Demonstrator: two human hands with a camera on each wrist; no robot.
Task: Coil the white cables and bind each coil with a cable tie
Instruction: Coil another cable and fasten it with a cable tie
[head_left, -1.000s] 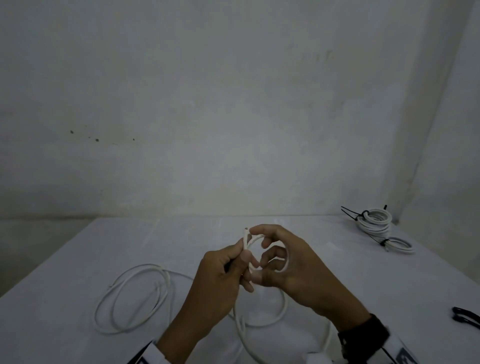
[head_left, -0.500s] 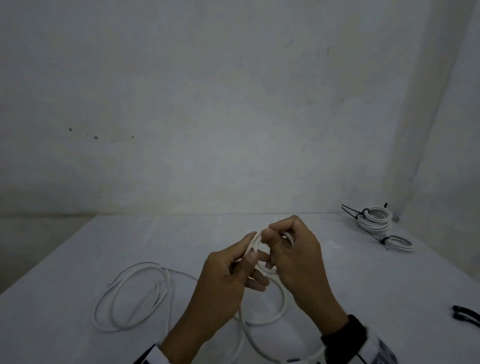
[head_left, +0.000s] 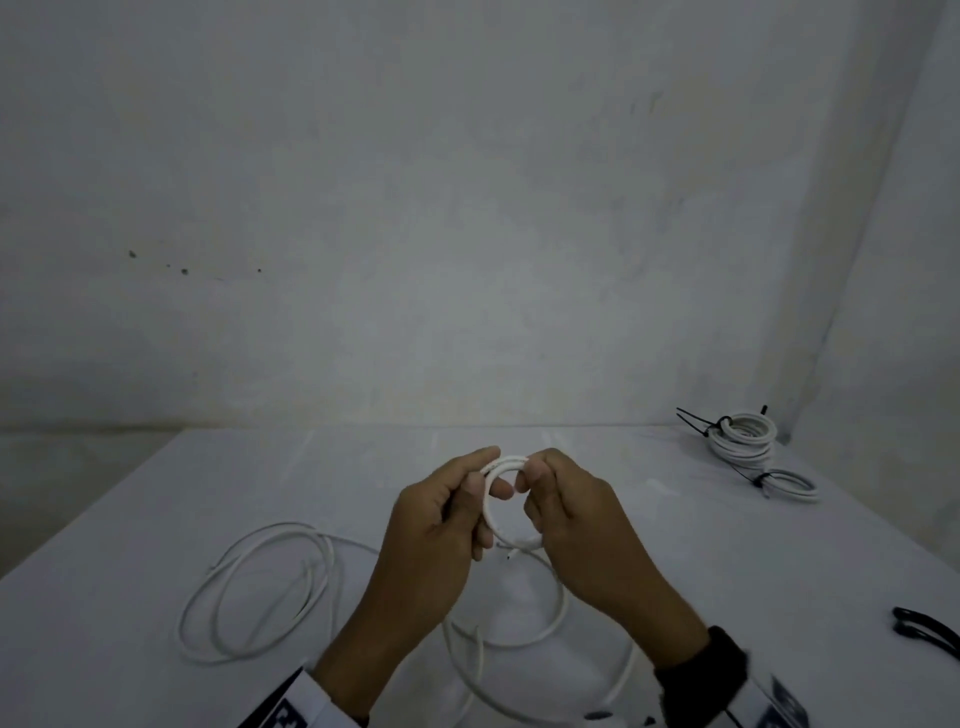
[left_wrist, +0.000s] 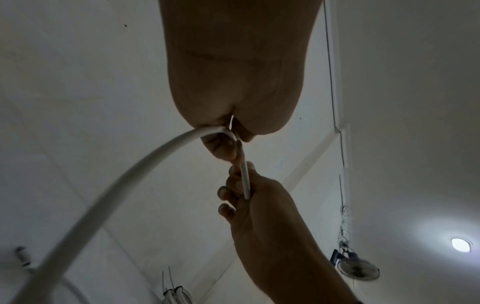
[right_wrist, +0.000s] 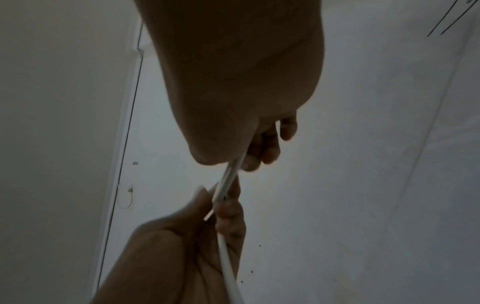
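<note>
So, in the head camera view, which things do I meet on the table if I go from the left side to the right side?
Loose white cable loops lying flat → left hand → small white cable coil held between both hands → right hand → stacked white coils bound with black cable ties → black cable ties at the right edge.

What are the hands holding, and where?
Both hands hold one thin white cable by its small starting loop: left hand pinches the loop's left side, right hand its right.
</note>
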